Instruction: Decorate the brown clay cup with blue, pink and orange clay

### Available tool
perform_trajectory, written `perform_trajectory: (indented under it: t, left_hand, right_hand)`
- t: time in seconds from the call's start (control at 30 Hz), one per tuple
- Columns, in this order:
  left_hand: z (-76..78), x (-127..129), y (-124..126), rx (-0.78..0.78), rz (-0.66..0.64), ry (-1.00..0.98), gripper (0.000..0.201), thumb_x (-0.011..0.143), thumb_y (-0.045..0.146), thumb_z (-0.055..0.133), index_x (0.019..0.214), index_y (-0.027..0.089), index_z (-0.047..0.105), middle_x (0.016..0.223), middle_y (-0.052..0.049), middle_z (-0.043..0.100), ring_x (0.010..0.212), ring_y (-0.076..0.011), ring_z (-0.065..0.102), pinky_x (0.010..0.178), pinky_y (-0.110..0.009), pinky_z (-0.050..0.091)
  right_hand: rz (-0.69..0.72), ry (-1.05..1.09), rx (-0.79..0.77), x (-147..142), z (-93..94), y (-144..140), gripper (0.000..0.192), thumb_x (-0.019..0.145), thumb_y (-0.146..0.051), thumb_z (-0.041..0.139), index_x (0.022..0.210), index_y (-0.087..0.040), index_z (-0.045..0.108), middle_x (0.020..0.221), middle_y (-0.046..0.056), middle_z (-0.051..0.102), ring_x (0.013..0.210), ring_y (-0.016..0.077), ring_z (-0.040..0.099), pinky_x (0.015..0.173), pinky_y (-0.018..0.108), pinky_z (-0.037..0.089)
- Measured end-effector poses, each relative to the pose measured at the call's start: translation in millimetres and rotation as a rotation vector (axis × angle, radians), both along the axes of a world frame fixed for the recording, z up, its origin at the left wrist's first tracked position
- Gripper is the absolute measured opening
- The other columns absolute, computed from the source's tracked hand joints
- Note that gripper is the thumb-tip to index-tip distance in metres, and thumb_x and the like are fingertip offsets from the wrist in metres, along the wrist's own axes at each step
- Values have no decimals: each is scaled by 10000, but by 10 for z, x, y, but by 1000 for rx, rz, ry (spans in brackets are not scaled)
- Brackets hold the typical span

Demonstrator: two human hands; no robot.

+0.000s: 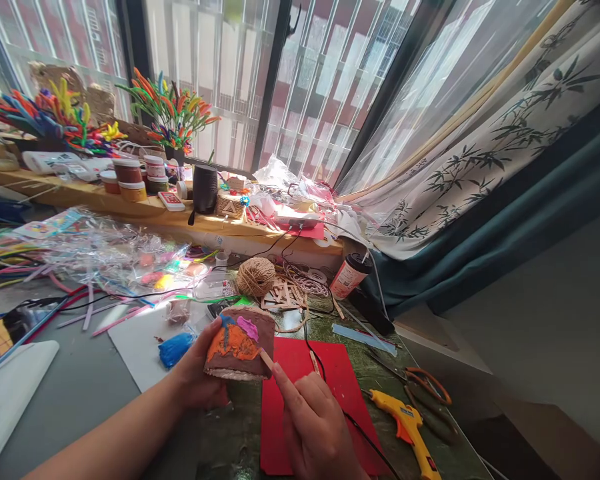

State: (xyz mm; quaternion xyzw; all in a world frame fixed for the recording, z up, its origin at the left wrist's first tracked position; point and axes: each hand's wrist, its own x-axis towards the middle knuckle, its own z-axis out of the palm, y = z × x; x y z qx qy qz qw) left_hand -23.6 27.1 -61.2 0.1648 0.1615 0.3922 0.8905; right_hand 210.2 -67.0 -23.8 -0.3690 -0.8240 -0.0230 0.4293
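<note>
Two hands at work: left hand [200, 377] grips clay-covered cup [240, 343] above tabletop [80, 393]; right hand [315, 427] pinches wooden stick [266, 360] against it. Orange, blue, pink patches laid; brown remainder bare.

Left hand [200, 377] grips clay-covered cup [240, 343]; right hand [313, 423] presses wooden stick [267, 360] against it.

Tall barred corner windows [260, 73] let in bright daylight. Sheer white curtain [430, 87], bamboo-print cream curtain [505, 140] and dark teal drape [520, 240] hang right. Long wooden sill shelf [130, 207] below; grey-green cluttered worktable [80, 387].
</note>
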Motion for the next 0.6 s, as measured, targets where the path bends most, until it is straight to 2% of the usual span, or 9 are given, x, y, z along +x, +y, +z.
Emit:
perform_trajectory:
  t: [0.1, 0.17, 0.23, 0.3, 0.37, 0.43, 0.47, 0.53, 0.6]
  left_hand:
    - [-18, -36, 70, 45, 73, -69, 564, 995, 584, 701, 1307, 120, 775, 1268, -148, 846, 1296, -347, 752, 1280, -488, 414]
    - [-37, -43, 87, 86, 116, -67, 556, 992, 588, 704, 1308, 137, 779, 1276, -130, 845, 1303, -338, 750, 1299, -481, 395]
    - [-52, -22, 61, 118, 155, -28, 517, 974, 572, 739, 1282, 160, 796, 1276, -110, 849, 1291, -322, 759, 1285, -447, 425]
    - [-54, 28, -4, 157, 177, 35, 523, 934, 565, 798, 1287, 180, 795, 1283, -108, 847, 1294, -334, 756, 1256, -446, 470]
    - [-39, 96, -90, 222, 181, 127, 645, 880, 563, 862, 1402, 207, 734, 1344, -123, 820, 1338, -374, 722, 1238, -496, 490]
    - [-13, 161, -171, 300, 224, 226, 884, 831, 602, 896, 1579, 255, 577, 1461, -140, 753, 1407, -409, 662, 1236, -548, 482]
    - [3, 185, -201, 333, 257, 260, 1011, 798, 652, 898, 1643, 278, 487, 1524, -148, 706, 1441, -425, 627, 1239, -563, 473]
    - [42, 204, -230, 384, 305, 277, 1174, 756, 779, 843, 1710, 302, 352, 1627, -164, 608, 1501, -454, 552, 1250, -583, 448]
    - [94, 181, -221, 430, 261, 265, 1227, 754, 783, 844, 1737, 326, 269, 1694, -164, 527, 1545, -469, 487, 1268, -596, 412]
  right_hand:
    - [-15, 165, -67, 62, -19, -63, 639, 1068, -76, 458, 1688, -233, 441, 788, 43, 613, 685, 222, 580, 598, 325, 506]
    - [-72, 370, -219, 53, -57, -87, 557, 1073, -129, 526, 1607, -278, 577, 826, 50, 648, 729, 223, 610, 646, 326, 534]
    - [-154, 706, -440, -34, -110, -51, 413, 1061, -242, 631, 1459, -287, 731, 834, 44, 679, 741, 216, 623, 684, 324, 554]
    - [-203, 1169, -650, -188, -163, 68, 328, 1005, -366, 732, 1306, -263, 813, 758, 3, 663, 666, 179, 588, 651, 291, 544]
    - [-167, 1596, -780, -357, -206, 254, 311, 877, -379, 847, 1151, -232, 839, 674, -47, 610, 602, 140, 552, 600, 245, 524]
    - [-154, 1885, -827, -485, -238, 452, 272, 740, -276, 910, 994, -213, 834, 632, -73, 608, 564, 114, 543, 579, 214, 518]
    - [-145, 1918, -839, -526, -252, 534, 260, 717, -255, 906, 961, -210, 827, 618, -78, 613, 555, 114, 552, 576, 214, 525]
    - [-79, 1951, -884, -562, -276, 638, 273, 681, -229, 908, 938, -207, 818, 675, -45, 711, 633, 152, 660, 636, 252, 581]
    - [-7, 1889, -908, -548, -299, 663, 292, 687, -249, 915, 958, -204, 817, 800, 13, 809, 806, 232, 773, 742, 327, 635]
